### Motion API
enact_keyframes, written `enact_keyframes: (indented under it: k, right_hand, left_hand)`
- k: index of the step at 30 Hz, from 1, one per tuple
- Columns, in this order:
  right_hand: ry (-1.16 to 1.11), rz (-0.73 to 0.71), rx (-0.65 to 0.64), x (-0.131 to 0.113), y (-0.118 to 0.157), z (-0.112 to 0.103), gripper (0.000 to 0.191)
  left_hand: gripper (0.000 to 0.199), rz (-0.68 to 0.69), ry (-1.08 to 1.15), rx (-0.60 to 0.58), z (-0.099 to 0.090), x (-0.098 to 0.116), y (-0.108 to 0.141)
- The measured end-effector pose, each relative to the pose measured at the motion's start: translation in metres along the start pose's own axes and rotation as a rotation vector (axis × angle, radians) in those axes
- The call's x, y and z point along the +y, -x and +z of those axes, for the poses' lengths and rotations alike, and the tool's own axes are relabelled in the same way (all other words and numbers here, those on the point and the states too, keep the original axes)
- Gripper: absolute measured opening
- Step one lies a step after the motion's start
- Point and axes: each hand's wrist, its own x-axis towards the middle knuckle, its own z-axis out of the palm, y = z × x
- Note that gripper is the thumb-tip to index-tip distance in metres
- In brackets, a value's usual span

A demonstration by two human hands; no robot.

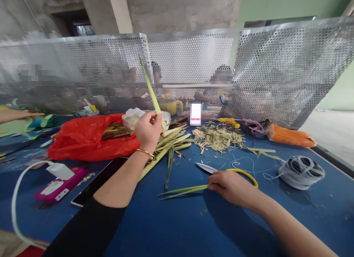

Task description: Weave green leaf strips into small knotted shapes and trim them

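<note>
Leaf (pixel 154 96) is pinched tip-up in the left hand (pixel 148 129) above the worktop (pixel 177 227); strips (pixel 184 191) are held by the right hand (pixel 228 185), by which scissors (pixel 206 167) are partly covered. Scraps (pixel 221 137) are already heaped; other leaves (pixel 157 159) seem left unworked.

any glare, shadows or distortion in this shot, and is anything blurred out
In the head view, the mesh panels show pale glare and seem stretched towards the edges; pixelated patches hide spots behind them; the phone glows nearly white; a soft shadow darkens the table below the right hand.
</note>
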Motion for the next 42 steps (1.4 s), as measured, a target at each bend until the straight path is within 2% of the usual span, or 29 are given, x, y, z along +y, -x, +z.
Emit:
enact_keyframes:
  k: [1, 3, 5, 6, 8, 11, 15, 18, 20, 22, 23, 25, 26, 28, 29, 32, 34, 37, 41, 42]
  right_hand:
    - [0.001, -0.002, 0.000, -0.001, 0.000, 0.000, 0.024]
    - [0.006, -0.012, 0.009, -0.002, 0.000, 0.000, 0.028]
    - [0.011, -0.024, 0.082, -0.004, -0.001, 0.000, 0.027]
    - [0.000, -0.023, 0.147, -0.005, -0.002, 0.000, 0.025]
    - [-0.098, 0.029, 0.293, -0.008, -0.004, 0.002, 0.027]
    - [-0.463, 0.158, 0.420, -0.013, -0.008, 0.007, 0.030]
    - [-0.940, 0.199, 0.520, -0.019, -0.011, 0.012, 0.031]
    - [-1.168, 0.267, 0.644, -0.016, -0.010, 0.010, 0.033]
    - [-1.235, 0.321, 0.749, -0.012, -0.009, 0.005, 0.033]
    - [-1.201, 0.361, 0.828, -0.006, -0.008, 0.000, 0.032]
    - [-1.151, 0.366, 0.830, -0.004, -0.007, -0.003, 0.032]
    - [-1.035, 0.332, 0.753, -0.003, -0.006, -0.007, 0.030]
    - [-0.991, 0.301, 0.691, -0.004, -0.005, -0.009, 0.030]
    - [-0.960, 0.240, 0.586, -0.007, -0.003, -0.013, 0.030]
    - [-0.965, 0.220, 0.564, -0.008, -0.003, -0.014, 0.030]
    - [-0.994, 0.204, 0.579, -0.011, -0.002, -0.017, 0.031]
    - [-1.025, 0.197, 0.593, -0.011, -0.002, -0.017, 0.031]
    - [-1.103, 0.208, 0.610, -0.008, -0.003, -0.014, 0.034]
    - [-1.163, 0.267, 0.657, -0.007, -0.006, -0.006, 0.037]
    - [-1.162, 0.275, 0.666, -0.008, -0.007, -0.005, 0.037]
  left_hand:
    - [0.027, -0.050, 0.151, -0.027, -0.003, 0.006, 0.004]
    - [0.026, -0.225, 0.464, -0.155, -0.006, 0.017, 0.020]
    - [0.026, -0.461, 0.674, -0.364, -0.006, 0.026, 0.043]
    - [0.026, -0.591, 0.737, -0.453, -0.005, 0.029, 0.057]
    - [0.026, -0.760, 0.802, -0.568, -0.003, 0.034, 0.083]
    - [0.027, -0.869, 0.836, -0.678, 0.000, 0.041, 0.112]
    - [0.020, -0.817, 0.820, -0.733, 0.002, 0.046, 0.126]
    - [0.018, -0.726, 0.793, -0.849, -0.003, 0.049, 0.129]
    - [0.018, -0.613, 0.737, -0.973, -0.010, 0.051, 0.131]
    - [0.022, -0.411, 0.629, -1.049, -0.018, 0.053, 0.132]
    - [0.024, -0.259, 0.568, -0.997, -0.022, 0.054, 0.131]
    - [0.020, 0.058, 0.444, -0.762, -0.027, 0.054, 0.126]
    - [0.016, 0.164, 0.396, -0.662, -0.027, 0.054, 0.122]
    - [0.015, 0.276, 0.340, -0.623, -0.022, 0.052, 0.113]
    - [0.017, 0.257, 0.339, -0.677, -0.017, 0.052, 0.109]
    - [0.018, 0.017, 0.487, -1.013, 0.000, 0.053, 0.102]
    - [0.019, -0.131, 0.574, -1.092, 0.008, 0.055, 0.102]
    - [0.019, -0.197, 0.570, -1.053, 0.012, 0.057, 0.105]
    - [0.021, -0.122, 0.474, -0.967, 0.010, 0.055, 0.107]
    - [0.022, -0.142, 0.476, -0.965, 0.010, 0.054, 0.107]
